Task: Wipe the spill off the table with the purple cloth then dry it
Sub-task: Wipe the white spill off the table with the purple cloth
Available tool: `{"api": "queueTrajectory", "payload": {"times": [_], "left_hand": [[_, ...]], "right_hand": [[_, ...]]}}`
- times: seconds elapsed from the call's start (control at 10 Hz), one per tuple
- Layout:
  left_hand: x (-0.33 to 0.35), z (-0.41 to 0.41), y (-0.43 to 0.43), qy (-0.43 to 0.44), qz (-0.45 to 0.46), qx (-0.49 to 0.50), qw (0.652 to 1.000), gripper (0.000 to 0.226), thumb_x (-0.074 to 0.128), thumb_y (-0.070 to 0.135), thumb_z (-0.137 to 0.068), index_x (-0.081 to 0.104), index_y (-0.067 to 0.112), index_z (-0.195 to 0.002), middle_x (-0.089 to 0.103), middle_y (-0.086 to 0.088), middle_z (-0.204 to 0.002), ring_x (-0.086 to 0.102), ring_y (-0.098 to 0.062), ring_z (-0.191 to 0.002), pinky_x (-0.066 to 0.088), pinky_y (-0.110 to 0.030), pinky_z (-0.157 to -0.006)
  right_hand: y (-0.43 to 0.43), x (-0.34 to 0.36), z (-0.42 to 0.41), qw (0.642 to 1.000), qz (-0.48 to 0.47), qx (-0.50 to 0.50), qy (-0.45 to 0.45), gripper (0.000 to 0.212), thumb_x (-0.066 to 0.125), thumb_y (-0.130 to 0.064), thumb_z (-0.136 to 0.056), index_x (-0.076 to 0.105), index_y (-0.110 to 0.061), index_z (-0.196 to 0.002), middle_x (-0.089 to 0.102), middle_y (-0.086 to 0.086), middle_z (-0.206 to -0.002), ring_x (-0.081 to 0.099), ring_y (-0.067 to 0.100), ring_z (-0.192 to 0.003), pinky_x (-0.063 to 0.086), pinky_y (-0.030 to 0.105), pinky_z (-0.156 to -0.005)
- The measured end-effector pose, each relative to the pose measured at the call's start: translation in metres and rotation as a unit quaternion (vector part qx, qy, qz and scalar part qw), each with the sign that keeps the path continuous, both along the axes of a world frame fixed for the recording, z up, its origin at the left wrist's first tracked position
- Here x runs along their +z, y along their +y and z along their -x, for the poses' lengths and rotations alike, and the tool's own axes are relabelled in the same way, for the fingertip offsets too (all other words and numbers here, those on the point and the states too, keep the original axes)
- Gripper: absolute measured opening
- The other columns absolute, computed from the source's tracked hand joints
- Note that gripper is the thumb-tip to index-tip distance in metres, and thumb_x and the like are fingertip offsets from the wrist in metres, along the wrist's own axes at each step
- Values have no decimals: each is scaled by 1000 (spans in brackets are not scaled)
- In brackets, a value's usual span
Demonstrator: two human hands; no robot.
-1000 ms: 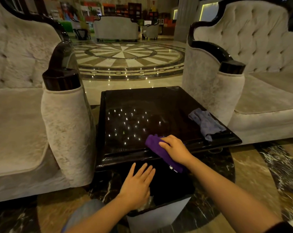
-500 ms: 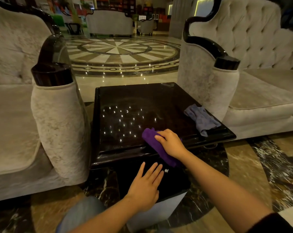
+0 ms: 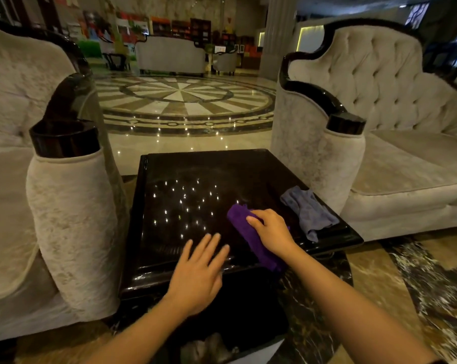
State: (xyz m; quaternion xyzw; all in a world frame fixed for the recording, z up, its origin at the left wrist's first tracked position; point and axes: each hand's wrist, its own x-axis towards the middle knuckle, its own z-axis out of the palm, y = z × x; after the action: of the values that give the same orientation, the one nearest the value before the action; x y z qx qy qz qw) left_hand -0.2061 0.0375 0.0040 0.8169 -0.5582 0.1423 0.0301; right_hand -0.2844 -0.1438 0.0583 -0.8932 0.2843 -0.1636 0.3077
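Since the earlier frames, the left hand (image 3: 196,277) has been raised from below the bench's near edge to lie over that edge, and the purple cloth (image 3: 251,235) has been carried slightly further onto the top. The left hand is seen flat, fingers spread, with nothing held; it is somewhat blurred. The right hand (image 3: 272,232) is pressed palm-down on the purple cloth, fingers curled loosely over its folded bulk. The cloth lies at the near right part of the dark glossy bench (image 3: 196,169), one end trailing over the near edge. A grey cloth (image 3: 307,208) is crumpled by the right edge, just beside the right hand but apart from it. Pale sofas (image 3: 395,164) are set on either side. The spill itself cannot be made out among the light reflections.
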Motion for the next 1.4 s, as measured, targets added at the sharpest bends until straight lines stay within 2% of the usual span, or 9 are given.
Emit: {"api": "queueTrajectory", "payload": {"times": [0.1,0.2,0.4,0.5,0.7,1.0,1.2,1.3,1.4], "left_hand": [[12,-56,-22,81,16,110,990,57,51,40,-88,35,27,-141,33,-4,-152,31,-23,-141,28,-49,-112],[11,-101,-34,130,15,187,974,54,28,42,-96,14,31,-146,11,1,-159,8,-18,-147,13,-44,-118],[5,-160,-51,217,-22,260,941,50,23,39,-99,12,30,-147,8,-1,-159,9,-21,-146,19,-40,-117],[1,-183,-63,237,-31,271,933,49,21,38,-99,12,31,-147,6,-1,-159,7,-20,-147,16,-40,-118],[-12,-203,-68,253,-79,268,926,49,17,40,-99,7,33,-147,-1,2,-159,-2,-17,-147,6,-38,-120],[-11,-201,-66,254,-77,263,928,48,18,39,-99,9,33,-146,1,4,-159,-4,-15,-147,3,-38,-120],[-14,-201,-65,253,-66,261,929,48,19,39,-99,10,33,-146,2,4,-159,-4,-15,-146,3,-38,-120],[-12,-199,-66,257,-69,259,928,48,18,38,-100,9,33,-146,2,3,-159,-4,-16,-146,3,-39,-120],[-12,-197,-67,255,-70,256,930,48,18,38,-100,9,32,-146,2,3,-159,-3,-16,-147,3,-39,-120]], "right_hand": [[-38,15,-15,998,25,-48,-37,32,56,-30,-89,58,-10,-113,64,12,-109,59,25,-100,42,30,-81],[-69,26,-31,994,31,-78,-66,19,59,-27,-87,51,-12,-96,60,8,-88,57,23,-83,40,31,-70],[-149,35,-82,988,64,-127,-56,16,54,-21,-91,48,-6,-93,61,19,-97,54,28,-81,41,36,-70],[-194,29,-110,984,79,-154,-35,19,52,-16,-91,51,1,-100,62,28,-103,57,40,-97,41,39,-77],[-245,6,-142,982,58,-177,3,22,48,-10,-90,49,6,-105,57,33,-111,52,44,-106,41,44,-86],[-276,-35,-158,980,52,-168,89,33,43,-15,-95,48,5,-121,48,32,-125,47,45,-113,38,48,-97],[-279,-40,-142,980,79,-95,155,39,29,-21,-99,46,2,-127,50,26,-133,47,42,-120,35,45,-101],[-281,-33,-129,974,101,-44,198,47,27,-26,-100,24,-6,-142,24,19,-152,26,35,-139,23,43,-112],[-277,-30,-109,978,111,-46,171,51,30,-34,-98,21,-12,-144,23,19,-153,24,35,-140,21,43,-115]]}}
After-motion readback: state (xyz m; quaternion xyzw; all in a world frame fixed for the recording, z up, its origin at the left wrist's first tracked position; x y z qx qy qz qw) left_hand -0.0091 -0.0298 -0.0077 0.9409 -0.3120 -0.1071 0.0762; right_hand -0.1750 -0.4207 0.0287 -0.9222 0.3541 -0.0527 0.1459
